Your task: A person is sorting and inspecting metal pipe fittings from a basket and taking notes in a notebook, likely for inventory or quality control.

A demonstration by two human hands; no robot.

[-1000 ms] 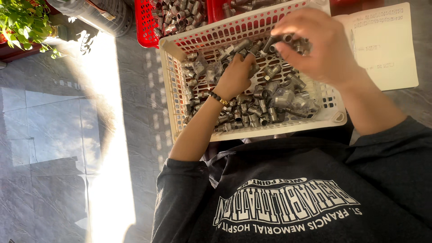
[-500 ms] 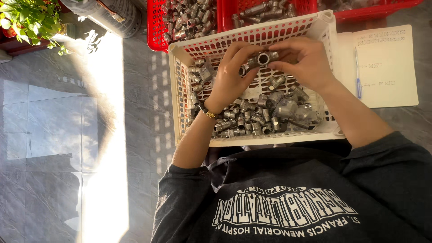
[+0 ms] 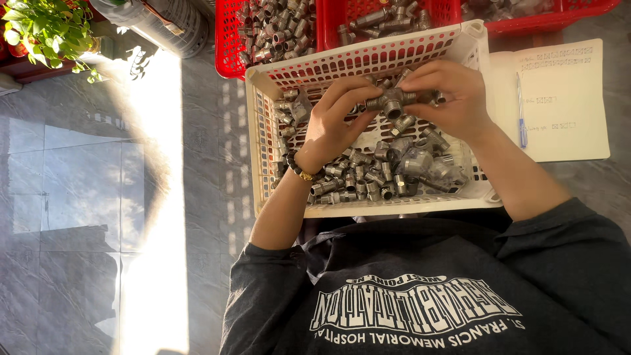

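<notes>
A white plastic basket [image 3: 368, 62] on my lap holds several grey metal pipe fittings [image 3: 388, 171]. Above its middle both my hands hold one metal fitting [image 3: 393, 102] between them. My left hand [image 3: 335, 121], with a bead bracelet at the wrist, grips the fitting's left end with its fingertips. My right hand [image 3: 453, 95] closes over the right end, hiding that part.
Two red baskets [image 3: 227, 39] [image 3: 328, 20] with more metal fittings stand beyond the white one. An open notebook [image 3: 565, 98] with a blue pen [image 3: 520, 112] lies at the right. A potted plant [image 3: 46, 29] and a ribbed pipe [image 3: 167, 20] are at top left on the grey tiled floor [image 3: 79, 197].
Both hands came together over the basket's middle; the right hand brought its fitting down from the far rim, and the left hand rose off the pile to grip it.
</notes>
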